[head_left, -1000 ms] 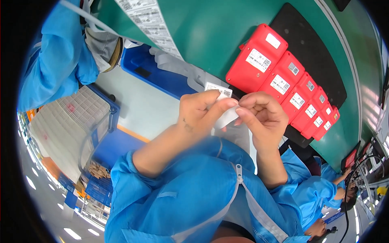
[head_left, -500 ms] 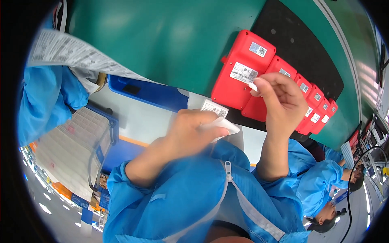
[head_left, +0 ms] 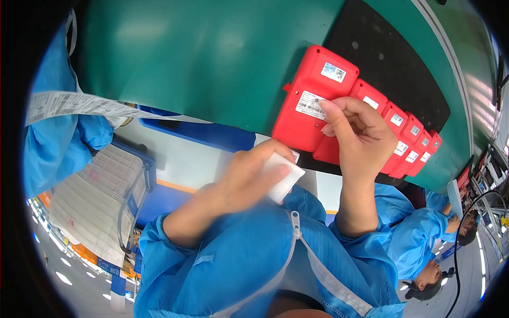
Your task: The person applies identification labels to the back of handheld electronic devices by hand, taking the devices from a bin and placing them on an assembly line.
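While gripping white paper (head_left: 286,184) in L hand (head_left: 241,177), holding R hand (head_left: 366,130) over nearest red case (head_left: 313,79) on bench (head_left: 201,63).

On L side: closed firmly, w/ thumb laid across blank face of paper; somewhat blurred there. Also showing 2nd white corner just past forefinger; can't tell whether part of same piece.

On R side: narrow, w/ thumb & forefinger brought close tog. at R end of white printed label (head_left: 308,103); can't tell whether pinching anything or pressing down. Curling other fingers loosely toward palm.

Re nearest case: lying flat, w/ printed label abt mid-face, smaller silver label (head_left: 333,72) nr upper end & small red tab (head_left: 288,87) sticking out at L edge. Lined up beyond, to R: approx 5 more red cases (head_left: 407,137), set close tog., bearing pale labels where visible. Alongside & partly beneath row: black mat (head_left: 392,58), spread over green surface.

Off to L: long strip of printed labels (head_left: 69,103), stretched from far L along near edge of bench; blue bin (head_left: 196,135) just below; farther down, stacked pale grid trays (head_left: 95,196). Nr L rim: blue sleeve (head_left: 47,159) of co-worker. At lower R: 2 more people (head_left: 419,238) in blue. Below hands: blue jacket (head_left: 238,244) w/ zip.
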Demonstrator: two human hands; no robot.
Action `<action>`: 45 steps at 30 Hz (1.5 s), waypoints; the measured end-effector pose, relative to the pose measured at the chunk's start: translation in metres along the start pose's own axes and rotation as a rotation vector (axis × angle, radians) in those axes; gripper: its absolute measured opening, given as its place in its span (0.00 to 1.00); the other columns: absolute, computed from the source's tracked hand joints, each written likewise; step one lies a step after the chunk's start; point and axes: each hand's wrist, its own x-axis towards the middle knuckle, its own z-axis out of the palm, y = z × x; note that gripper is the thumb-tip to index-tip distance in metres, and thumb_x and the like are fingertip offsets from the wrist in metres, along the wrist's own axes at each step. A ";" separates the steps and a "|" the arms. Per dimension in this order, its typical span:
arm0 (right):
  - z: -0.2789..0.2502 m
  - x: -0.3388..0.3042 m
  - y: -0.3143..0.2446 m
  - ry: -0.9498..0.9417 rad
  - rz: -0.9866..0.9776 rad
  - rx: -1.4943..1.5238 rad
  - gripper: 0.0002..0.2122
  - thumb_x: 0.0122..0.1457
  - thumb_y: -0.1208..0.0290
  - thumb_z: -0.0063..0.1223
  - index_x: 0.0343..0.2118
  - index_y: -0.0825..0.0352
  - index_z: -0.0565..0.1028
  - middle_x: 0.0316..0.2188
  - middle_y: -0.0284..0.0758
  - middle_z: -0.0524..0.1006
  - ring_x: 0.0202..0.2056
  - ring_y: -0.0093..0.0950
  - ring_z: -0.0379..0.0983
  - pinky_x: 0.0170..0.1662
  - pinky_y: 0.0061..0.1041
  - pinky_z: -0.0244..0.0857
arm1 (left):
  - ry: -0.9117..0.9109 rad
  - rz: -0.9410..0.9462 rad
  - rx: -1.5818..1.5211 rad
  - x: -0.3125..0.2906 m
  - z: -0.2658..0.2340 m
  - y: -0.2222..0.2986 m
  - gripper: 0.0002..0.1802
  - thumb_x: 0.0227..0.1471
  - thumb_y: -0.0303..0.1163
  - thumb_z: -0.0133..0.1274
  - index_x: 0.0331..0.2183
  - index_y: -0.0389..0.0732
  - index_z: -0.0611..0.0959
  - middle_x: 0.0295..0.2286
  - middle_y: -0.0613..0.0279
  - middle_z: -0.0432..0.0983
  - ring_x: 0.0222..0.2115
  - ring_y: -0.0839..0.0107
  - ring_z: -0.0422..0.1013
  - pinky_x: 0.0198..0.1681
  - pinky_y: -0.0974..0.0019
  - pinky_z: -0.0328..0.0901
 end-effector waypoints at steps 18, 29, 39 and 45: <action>-0.035 -0.044 0.020 -0.291 -0.021 0.336 0.05 0.44 0.84 0.55 0.25 0.73 0.73 0.21 0.32 0.72 0.22 0.16 0.68 0.24 0.12 0.61 | 0.317 -0.028 -0.218 0.006 0.046 -0.008 0.10 0.47 0.33 0.50 0.31 0.37 0.75 0.19 0.60 0.74 0.17 0.77 0.71 0.17 0.76 0.65; -0.054 -0.011 0.019 -0.050 0.097 0.162 0.04 0.46 0.82 0.54 0.26 0.75 0.73 0.18 0.35 0.74 0.19 0.18 0.70 0.24 0.13 0.65 | 0.117 -0.031 0.016 0.017 0.054 -0.009 0.10 0.43 0.30 0.53 0.32 0.40 0.77 0.22 0.60 0.75 0.21 0.77 0.72 0.24 0.75 0.65; -0.050 -0.011 0.016 -0.006 0.122 0.108 0.05 0.46 0.81 0.55 0.26 0.76 0.73 0.17 0.35 0.73 0.17 0.18 0.69 0.21 0.12 0.65 | 0.079 -0.118 -0.159 0.018 0.051 -0.008 0.09 0.48 0.30 0.48 0.34 0.39 0.72 0.22 0.59 0.74 0.21 0.76 0.72 0.25 0.74 0.66; -0.047 -0.009 0.013 0.000 0.045 -0.135 0.07 0.44 0.75 0.59 0.22 0.70 0.71 0.16 0.33 0.73 0.18 0.16 0.69 0.20 0.12 0.62 | 0.073 -0.027 -0.076 0.017 0.054 -0.010 0.06 0.53 0.27 0.39 0.32 0.34 0.67 0.21 0.54 0.72 0.18 0.73 0.71 0.20 0.73 0.67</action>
